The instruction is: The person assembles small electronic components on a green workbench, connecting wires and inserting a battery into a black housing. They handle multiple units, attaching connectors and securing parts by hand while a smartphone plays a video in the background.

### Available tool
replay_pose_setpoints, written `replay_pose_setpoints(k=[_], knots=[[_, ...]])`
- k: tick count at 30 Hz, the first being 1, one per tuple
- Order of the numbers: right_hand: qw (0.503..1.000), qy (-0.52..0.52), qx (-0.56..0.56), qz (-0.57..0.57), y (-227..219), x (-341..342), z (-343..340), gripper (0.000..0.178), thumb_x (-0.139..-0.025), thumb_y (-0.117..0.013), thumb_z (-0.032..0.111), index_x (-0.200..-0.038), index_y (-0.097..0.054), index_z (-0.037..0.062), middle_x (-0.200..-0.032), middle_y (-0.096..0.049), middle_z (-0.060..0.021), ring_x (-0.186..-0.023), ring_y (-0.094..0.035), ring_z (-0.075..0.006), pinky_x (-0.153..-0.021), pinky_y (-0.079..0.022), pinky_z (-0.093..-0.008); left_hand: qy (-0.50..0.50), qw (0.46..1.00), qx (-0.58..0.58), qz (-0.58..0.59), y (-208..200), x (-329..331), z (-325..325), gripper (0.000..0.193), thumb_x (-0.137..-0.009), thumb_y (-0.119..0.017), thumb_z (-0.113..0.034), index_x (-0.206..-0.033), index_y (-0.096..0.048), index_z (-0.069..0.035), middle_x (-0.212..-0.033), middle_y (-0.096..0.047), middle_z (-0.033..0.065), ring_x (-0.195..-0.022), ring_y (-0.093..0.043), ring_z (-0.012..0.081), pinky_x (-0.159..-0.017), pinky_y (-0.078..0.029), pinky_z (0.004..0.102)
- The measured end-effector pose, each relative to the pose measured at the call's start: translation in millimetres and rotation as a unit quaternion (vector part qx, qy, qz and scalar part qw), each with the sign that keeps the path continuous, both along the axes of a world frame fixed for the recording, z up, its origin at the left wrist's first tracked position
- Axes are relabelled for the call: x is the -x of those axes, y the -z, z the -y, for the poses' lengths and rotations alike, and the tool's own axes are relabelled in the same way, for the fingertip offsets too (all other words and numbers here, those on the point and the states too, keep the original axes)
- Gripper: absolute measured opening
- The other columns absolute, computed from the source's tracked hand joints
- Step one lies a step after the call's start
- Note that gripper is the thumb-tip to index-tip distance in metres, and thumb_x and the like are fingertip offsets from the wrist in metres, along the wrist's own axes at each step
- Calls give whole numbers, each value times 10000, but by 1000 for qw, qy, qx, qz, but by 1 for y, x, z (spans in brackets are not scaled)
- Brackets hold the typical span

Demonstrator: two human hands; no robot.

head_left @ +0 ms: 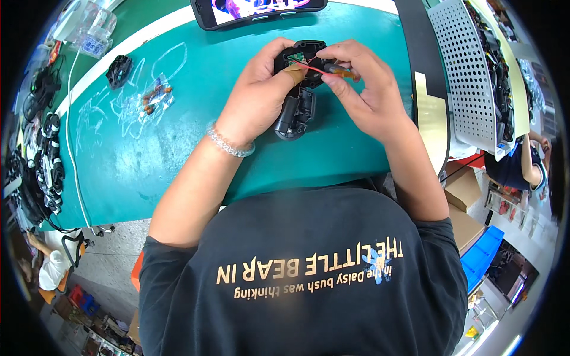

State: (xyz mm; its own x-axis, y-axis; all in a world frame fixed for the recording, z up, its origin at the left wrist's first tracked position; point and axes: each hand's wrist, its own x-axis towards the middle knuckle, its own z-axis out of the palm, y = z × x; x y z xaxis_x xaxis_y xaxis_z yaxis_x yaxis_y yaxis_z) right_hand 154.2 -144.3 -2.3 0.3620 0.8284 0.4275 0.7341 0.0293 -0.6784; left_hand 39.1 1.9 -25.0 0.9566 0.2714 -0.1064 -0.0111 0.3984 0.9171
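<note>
Both hands meet at about twelve o'clock over the green table [178, 148], working on a black plastic housing [297, 89] that is held just above the table surface. The left hand [261, 98] wraps the housing from its nine o'clock side, fingers curled together around the shell, the taped thumb [294, 72] pressed across the open top next to a small green circuit board [297, 57]. The right hand [362, 89] comes in from three o'clock; its thumb and forefinger are pinched shut on a slim amber-handled tool [343, 72], the other fingers folded loosely beneath. A red wire [310, 69] runs from the board toward the tool's tip. A beaded bracelet [228, 144] circles the left wrist. At ten o'clock from the hands lie a clear bag of small parts [155, 98] and another black part [119, 70]; a phone [258, 10] stands at twelve o'clock, and a white perforated panel [466, 65] at two o'clock.
</note>
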Motion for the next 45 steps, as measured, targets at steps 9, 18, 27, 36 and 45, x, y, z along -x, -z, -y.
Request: replay_pose_setpoints(k=[9, 18, 27, 36, 45], knots=[[996, 66, -24, -49, 3, 6, 5, 99, -863, -607, 38, -948, -580, -4, -809, -618, -87, -669, -587, -178, -600, -459, -265, 1, 999, -38, -33, -3, 0, 2, 237, -901, -583, -103, -1114, -512, -26, -910, -614, 15, -748, -550, 50, -631, -445, 199], [988, 107, -85, -69, 1, 5, -4, 99, -907, -504, 21, -974, -569, -9, -845, -598, -101, -659, -534, -174, -616, -429, -284, -6, 998, -48, -34, -5, 0, 5, 235, -895, -582, -99, -1103, -512, -18, -882, -590, 9, -751, -536, 50, -653, -443, 197], [988, 127, -62, 67, 0, -3, -19, 152, -897, -462, 23, -993, -579, 40, -866, -604, -109, -671, -561, -267, -616, -450, -331, -110, 951, -288, 18, 0, -1, 10, 160, -893, -523, -95, -1025, -496, -8, -739, -567, 100, -644, -510, 144, -593, -441, 286], [983, 157, 18, -91, -27, 14, -41, 63, -889, -513, 39, -932, -526, -5, -799, -496, -74, -740, -465, -149, -705, -400, -268, -187, 892, -410, 26, -2, -3, -1, 188, -898, -540, -85, -1073, -524, -17, -773, -587, 57, -664, -501, 91, -584, -424, 247], [940, 112, -135, -291, -18, 27, -65, 22, -907, -454, 1, -912, -473, 10, -782, -450, -44, -661, -453, -96, -601, -395, -225, -202, 880, -425, 58, 4, -8, -5, 225, -818, -522, -20, -1042, -507, -24, -727, -625, 181, -621, -606, 352, -550, -461, 390]])
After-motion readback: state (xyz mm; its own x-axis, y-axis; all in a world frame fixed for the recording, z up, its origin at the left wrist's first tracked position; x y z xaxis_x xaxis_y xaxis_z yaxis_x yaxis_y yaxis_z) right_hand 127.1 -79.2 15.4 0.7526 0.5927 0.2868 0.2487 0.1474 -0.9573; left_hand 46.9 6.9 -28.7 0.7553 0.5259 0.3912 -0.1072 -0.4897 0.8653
